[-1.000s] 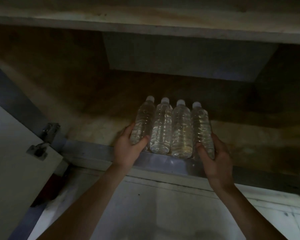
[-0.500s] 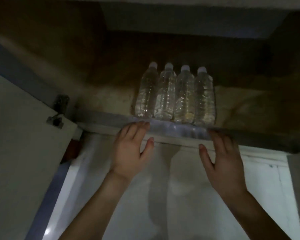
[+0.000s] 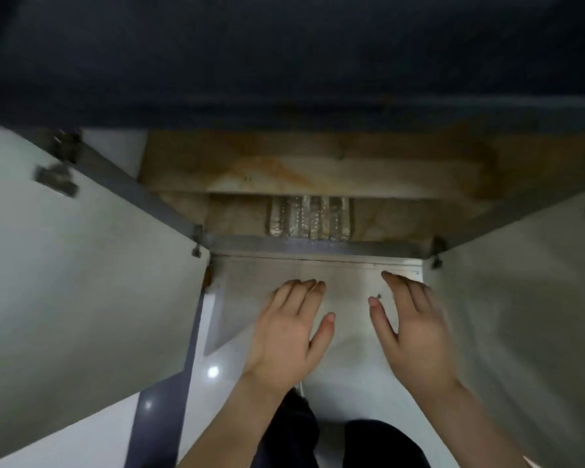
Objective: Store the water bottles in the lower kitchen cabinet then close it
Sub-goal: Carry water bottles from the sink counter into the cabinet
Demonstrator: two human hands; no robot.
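Four bottles (image 3: 310,220) of clear water stand side by side, touching, on the cabinet (image 3: 402,173) floor just behind its metal sill (image 3: 379,246); a shelf edge hides their tops. Both doors stand swung wide, the left door (image 3: 81,282) and the right door (image 3: 527,298). We hold our left hand (image 3: 286,336) and right hand (image 3: 416,336) flat, fingers spread, empty, over the floor tiles (image 3: 345,373) in front of the sill, well apart from the bottles.

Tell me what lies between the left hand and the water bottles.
In the head view, bare floor and the cabinet's metal sill separate the left hand from the water bottles.
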